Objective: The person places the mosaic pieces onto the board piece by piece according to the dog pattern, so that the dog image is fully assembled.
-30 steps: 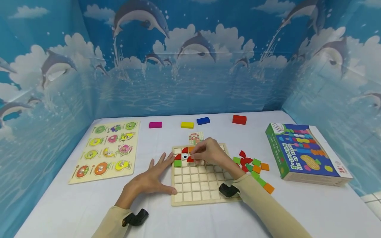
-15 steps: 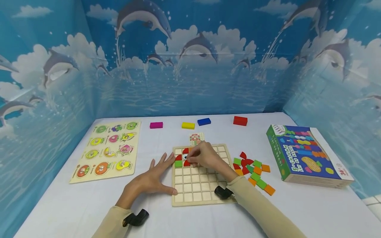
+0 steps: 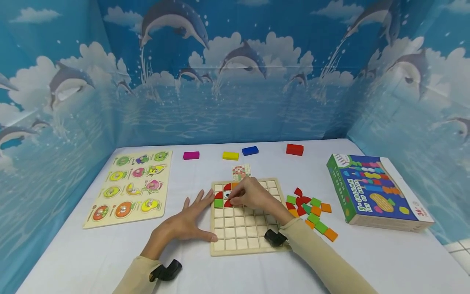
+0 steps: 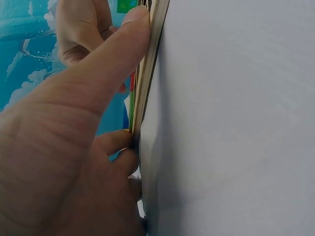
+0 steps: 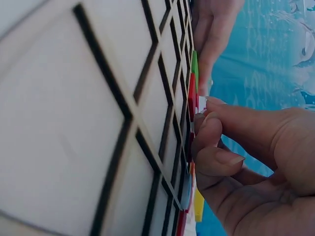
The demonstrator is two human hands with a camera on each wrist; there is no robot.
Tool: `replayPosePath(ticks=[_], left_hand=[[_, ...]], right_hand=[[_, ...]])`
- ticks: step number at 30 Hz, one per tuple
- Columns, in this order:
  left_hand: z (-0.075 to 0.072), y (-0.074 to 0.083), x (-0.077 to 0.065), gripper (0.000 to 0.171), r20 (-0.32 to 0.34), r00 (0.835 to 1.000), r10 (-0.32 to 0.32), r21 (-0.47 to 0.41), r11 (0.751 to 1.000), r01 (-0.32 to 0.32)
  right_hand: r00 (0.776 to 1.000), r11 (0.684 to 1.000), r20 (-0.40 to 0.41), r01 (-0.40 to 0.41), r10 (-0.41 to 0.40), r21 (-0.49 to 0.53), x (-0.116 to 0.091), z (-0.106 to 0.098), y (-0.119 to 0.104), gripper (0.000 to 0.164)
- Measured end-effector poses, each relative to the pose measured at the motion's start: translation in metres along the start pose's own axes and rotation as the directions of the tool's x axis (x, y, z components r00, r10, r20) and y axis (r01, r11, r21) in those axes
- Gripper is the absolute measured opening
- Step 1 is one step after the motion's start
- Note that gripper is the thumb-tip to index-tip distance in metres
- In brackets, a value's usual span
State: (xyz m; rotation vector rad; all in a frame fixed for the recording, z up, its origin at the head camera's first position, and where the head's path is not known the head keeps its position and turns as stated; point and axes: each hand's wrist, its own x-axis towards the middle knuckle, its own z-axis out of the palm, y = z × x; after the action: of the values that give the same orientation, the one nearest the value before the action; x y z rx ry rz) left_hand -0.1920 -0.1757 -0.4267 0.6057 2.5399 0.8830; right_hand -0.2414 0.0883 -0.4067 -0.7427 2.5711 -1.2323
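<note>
My left hand (image 3: 189, 222) lies with fingers spread along the left edge of the wooden grid board (image 3: 235, 232), its thumb touching the frame near the lower corner. Over the upper cells, my right hand (image 3: 253, 194) pinches at a red quarter-circle tile (image 3: 227, 203) with thumb and fingertips, right under the white eye tile (image 3: 227, 195). The right wrist view shows the fingertips close together beside a white edge (image 5: 202, 103). Left of them sit a green square tile (image 3: 218, 203) and another red quarter-circle (image 3: 218, 195). An orange tile (image 3: 235, 185) is partly hidden by the right hand.
A small pattern card (image 3: 240, 171) lies behind the board. Loose red, green and orange tiles (image 3: 313, 217) are scattered to its right, near a blue box (image 3: 378, 190). A fruit puzzle board (image 3: 128, 188) lies left. Magenta, yellow, blue and red blocks (image 3: 295, 149) line the back.
My right hand has moved slightly left and down, bringing the red quarter-circle from right of the eye tile to the cell below it. The left hand stays in place.
</note>
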Motion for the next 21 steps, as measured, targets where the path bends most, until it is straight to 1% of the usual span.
replayPosePath(ticks=[4,6,9,12,15,16,18,21], left_hand=[[0.000,-0.001,0.000,0.128,-0.006,1.000,0.003,0.000,1.000,-0.003],[0.001,-0.001,0.000,0.128,-0.009,1.000,0.003,-0.001,1.000,-0.003],[0.004,-0.002,0.000,0.128,-0.011,1.000,-0.007,-0.003,1.000,0.007],[0.005,-0.002,-0.002,0.129,-0.018,1.000,-0.013,-0.011,1.000,0.013],[0.006,-0.001,-0.002,0.129,-0.028,1.000,-0.013,-0.011,1.000,0.012],[0.006,0.000,-0.002,0.129,-0.028,1.000,-0.011,-0.012,1.000,0.011],[0.005,0.000,-0.002,0.129,-0.033,0.999,-0.008,-0.012,1.000,0.008],[0.005,0.001,-0.002,0.129,-0.034,0.999,-0.012,-0.009,1.000,0.012]], right_hand=[[1.000,0.999,0.007,0.030,-0.031,0.019,-0.002,-0.008,0.001,0.009],[0.998,0.998,0.007,0.056,-0.056,0.014,-0.005,-0.015,0.002,0.011],[0.998,0.998,0.013,0.064,-0.064,0.025,-0.011,-0.027,0.006,0.016],[0.997,0.997,0.002,0.072,-0.072,0.025,-0.018,-0.041,0.013,0.019],[0.996,0.997,-0.036,0.081,-0.081,0.014,-0.024,-0.057,0.024,0.018],[0.995,0.997,-0.053,0.082,-0.081,0.000,-0.025,-0.062,0.028,0.017],[0.995,0.998,-0.082,0.055,-0.056,-0.020,-0.029,-0.071,0.035,0.015],[0.995,0.999,-0.097,0.002,-0.007,-0.054,-0.035,-0.083,0.045,0.015]])
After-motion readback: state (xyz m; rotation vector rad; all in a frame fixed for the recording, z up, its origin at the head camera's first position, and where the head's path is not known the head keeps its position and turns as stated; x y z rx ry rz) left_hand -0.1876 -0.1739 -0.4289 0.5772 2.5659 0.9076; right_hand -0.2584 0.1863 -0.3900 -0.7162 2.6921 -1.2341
